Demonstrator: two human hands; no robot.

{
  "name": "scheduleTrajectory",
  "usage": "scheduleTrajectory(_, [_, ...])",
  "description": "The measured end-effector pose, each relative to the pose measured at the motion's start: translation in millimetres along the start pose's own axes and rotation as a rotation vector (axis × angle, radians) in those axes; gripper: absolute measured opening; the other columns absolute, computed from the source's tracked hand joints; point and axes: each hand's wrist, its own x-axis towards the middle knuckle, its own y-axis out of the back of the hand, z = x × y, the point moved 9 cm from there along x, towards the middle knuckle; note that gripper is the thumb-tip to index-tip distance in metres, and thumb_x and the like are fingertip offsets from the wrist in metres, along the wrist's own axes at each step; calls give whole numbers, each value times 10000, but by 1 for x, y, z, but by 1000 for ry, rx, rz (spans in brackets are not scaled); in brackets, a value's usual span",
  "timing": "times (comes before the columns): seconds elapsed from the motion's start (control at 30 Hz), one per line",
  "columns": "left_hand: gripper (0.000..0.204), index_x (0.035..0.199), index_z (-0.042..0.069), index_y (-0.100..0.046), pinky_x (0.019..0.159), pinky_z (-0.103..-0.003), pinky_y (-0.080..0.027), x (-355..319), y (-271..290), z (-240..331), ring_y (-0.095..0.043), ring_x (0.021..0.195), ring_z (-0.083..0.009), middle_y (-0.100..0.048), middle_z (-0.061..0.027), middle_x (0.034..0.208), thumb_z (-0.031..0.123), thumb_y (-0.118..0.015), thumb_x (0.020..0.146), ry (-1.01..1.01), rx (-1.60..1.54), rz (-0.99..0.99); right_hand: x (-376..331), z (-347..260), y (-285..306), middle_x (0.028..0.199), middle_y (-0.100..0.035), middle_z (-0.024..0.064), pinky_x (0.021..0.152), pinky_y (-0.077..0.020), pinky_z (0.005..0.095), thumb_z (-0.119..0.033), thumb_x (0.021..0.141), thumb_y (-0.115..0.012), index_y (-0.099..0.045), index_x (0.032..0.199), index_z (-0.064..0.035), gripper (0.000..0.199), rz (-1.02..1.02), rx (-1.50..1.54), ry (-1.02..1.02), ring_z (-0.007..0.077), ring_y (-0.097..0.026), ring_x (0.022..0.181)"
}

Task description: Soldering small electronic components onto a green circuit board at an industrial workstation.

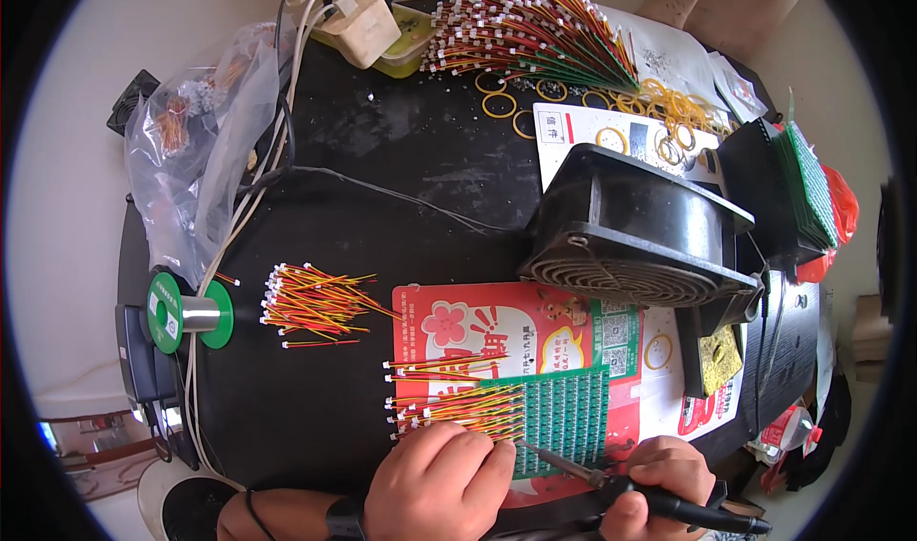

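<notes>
My right hand (671, 474) is closed round the black handle of a soldering iron (564, 465), its thin metal tip angled left onto the board. Under the tip lies a green circuit board panel (565, 417) of many small repeated units. Several red, yellow and black connector wires (458, 408) with white plugs lie side by side, their bare ends along the panel's left edge. My left hand (444, 484) has its fingers pressed together at the lowest wires, fingertips close to the iron's tip; what they pinch is hidden. The panel rests on a red printed sheet (449, 302).
A black fan (640, 216) stands behind the panel, with a yellow sponge (720, 360) right of it. Loose wires (310, 302) and a green solder spool (191, 314) lie left. Farther back are a large wire bundle (535, 35), rubber bands (673, 111) and a plug adapter (358, 27).
</notes>
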Motion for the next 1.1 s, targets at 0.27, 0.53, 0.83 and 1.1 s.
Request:
scheduleTrajectory(0.27, [146,913,-34,-684,740,-399,-543,0,5,6,-620,824,-323,-607,-142,878,-5,-678,770,-76,6,81,-23,23,6,647,-647,106,521,-542,358,-164,816,-864,-597,955,-3,341,-44,51,-53,248,-664,554])
scheduleTrajectory(0.53, [227,895,57,-755,619,-372,-528,9,35,-14,-645,685,-263,-661,-71,797,-23,-771,683,-37,39,161,-6,-1,4,657,-552,144,503,-455,337,-192,980,-644,-519,1005,53,276,86,-6,20,222,-546,535])
scheduleTrajectory(0.83, [199,962,-3,-714,703,-417,-511,25,49,-61,-643,787,-341,-678,-132,878,-82,-677,783,96,133,102,-5,-2,3,673,-559,143,515,-451,326,-177,991,-641,-517,1026,48,259,60,-2,25,216,-542,543])
scheduleTrajectory(1.1, [161,951,-11,-699,713,-422,-506,27,50,-65,-627,782,-359,-640,-153,877,-86,-645,818,161,110,89,-5,-3,4,662,-552,138,509,-439,326,-174,992,-642,-514,1034,45,257,60,10,20,209,-530,539])
